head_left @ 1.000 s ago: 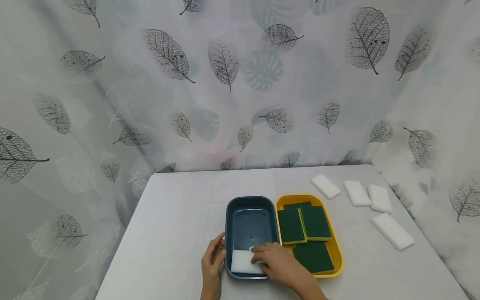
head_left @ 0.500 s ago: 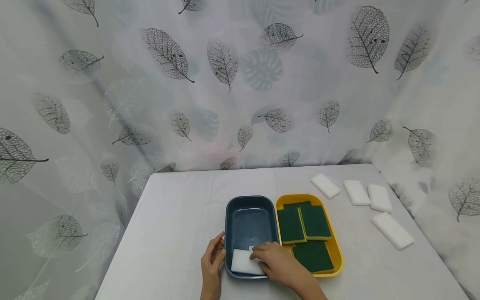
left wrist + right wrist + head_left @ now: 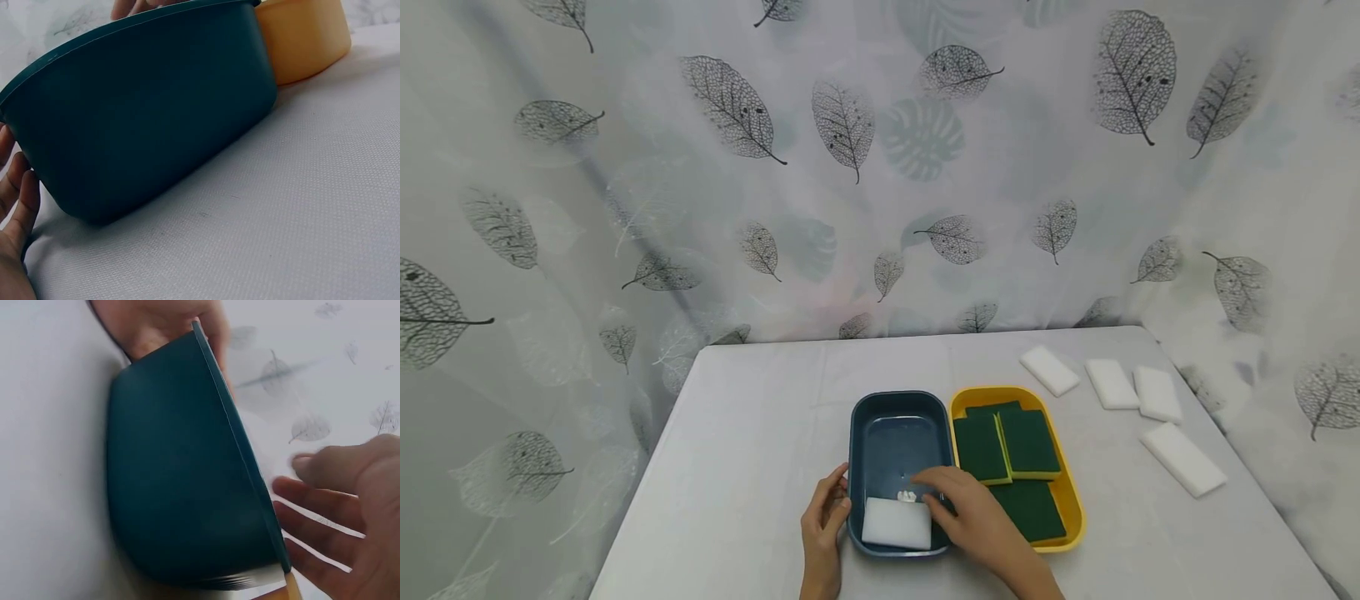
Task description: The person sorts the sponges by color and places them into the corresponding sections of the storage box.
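Note:
In the head view a dark blue bin [image 3: 904, 442] stands on the table. A white sponge block [image 3: 895, 523] lies flat inside, at its near end. My left hand [image 3: 824, 521] touches the outside of the bin's left wall, and its fingers [image 3: 25, 200] also show in the left wrist view. Over the bin's right rim is my right hand [image 3: 970, 508], thumb and fingers apart with nothing between them, just right of the sponge block. A small white object [image 3: 906, 496] lies beyond the block, too small to identify.
A yellow bin [image 3: 1075, 508] touches the blue bin's right side and holds several green-and-yellow scouring sponges [image 3: 1030, 444]. Several white sponge blocks lie on the table [image 3: 760, 450] at the right, among them one [image 3: 1183, 458] nearest the front. A leaf-print curtain [image 3: 850, 208] hangs behind.
My right hand has lifted off the white sponge block and moved slightly right, its fingers spreading. The block now lies fully visible in the blue bin. My left hand stays at the bin's wall.

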`<action>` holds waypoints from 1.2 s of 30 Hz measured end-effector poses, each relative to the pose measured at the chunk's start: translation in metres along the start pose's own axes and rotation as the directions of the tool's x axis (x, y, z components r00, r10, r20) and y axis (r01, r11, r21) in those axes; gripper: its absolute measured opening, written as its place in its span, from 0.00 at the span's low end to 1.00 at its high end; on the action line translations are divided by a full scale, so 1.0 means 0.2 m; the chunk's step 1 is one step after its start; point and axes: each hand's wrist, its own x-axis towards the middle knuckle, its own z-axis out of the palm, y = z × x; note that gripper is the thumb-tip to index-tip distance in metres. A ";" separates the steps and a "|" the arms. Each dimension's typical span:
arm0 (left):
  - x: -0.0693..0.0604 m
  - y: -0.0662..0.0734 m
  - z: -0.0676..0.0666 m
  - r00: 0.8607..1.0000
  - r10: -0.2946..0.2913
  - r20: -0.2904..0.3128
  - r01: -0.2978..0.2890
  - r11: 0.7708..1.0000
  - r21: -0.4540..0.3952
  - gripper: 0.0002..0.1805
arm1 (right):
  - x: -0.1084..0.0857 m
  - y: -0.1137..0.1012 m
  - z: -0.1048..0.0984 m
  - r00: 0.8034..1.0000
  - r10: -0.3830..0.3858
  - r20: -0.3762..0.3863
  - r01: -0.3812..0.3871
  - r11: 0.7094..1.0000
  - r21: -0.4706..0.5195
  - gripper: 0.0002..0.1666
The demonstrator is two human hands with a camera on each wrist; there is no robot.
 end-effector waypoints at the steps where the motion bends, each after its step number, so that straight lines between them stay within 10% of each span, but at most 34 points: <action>1: 0.00 0.00 0.00 1.000 -0.003 0.001 0.003 1.000 0.000 0.23 | 0.00 0.00 0.00 0.999 0.023 -0.036 -0.023 1.000 0.018 0.19; 10: 0.00 0.01 0.00 1.000 -0.005 -0.001 0.005 1.000 0.013 0.23 | -0.03 0.00 -0.04 0.938 0.290 -0.187 -0.210 0.910 0.359 0.17; 24: 0.00 0.02 0.00 1.000 0.006 0.005 -0.006 1.000 0.010 0.23 | -0.14 0.16 -0.26 0.896 0.294 -0.333 -0.159 0.913 0.377 0.18; 36: 0.00 0.02 0.00 1.000 0.000 0.009 0.000 1.000 0.005 0.23 | -0.27 0.34 -0.47 0.756 0.420 -0.503 -0.329 0.907 0.263 0.22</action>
